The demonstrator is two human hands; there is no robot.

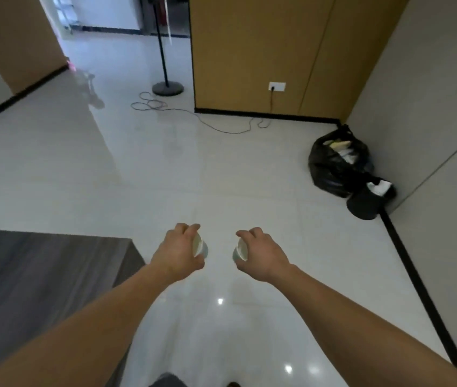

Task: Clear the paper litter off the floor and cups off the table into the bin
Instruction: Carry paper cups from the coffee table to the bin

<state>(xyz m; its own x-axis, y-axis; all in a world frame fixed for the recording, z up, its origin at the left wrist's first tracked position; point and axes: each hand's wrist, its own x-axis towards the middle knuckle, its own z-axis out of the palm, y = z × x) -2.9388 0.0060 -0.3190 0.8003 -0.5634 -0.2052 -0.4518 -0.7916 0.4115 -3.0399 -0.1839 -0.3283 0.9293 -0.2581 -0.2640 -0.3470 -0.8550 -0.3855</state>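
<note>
Head view: left hand (178, 248) and right hand (261, 254) reach out over the floor (138, 177), fingers (191, 227) curled round one paper cup apiece: left cup (200, 244), right cup (240, 251). Both cups are tilted, mouths showing; likely empty, so the tilt costs nothing. One per hand probably saves a trip. Counter (40, 263) lower left. Bin (364, 203) well apart, in the right corner, just beside a stuffed black bag (333, 166). Drop not yet done.
</note>
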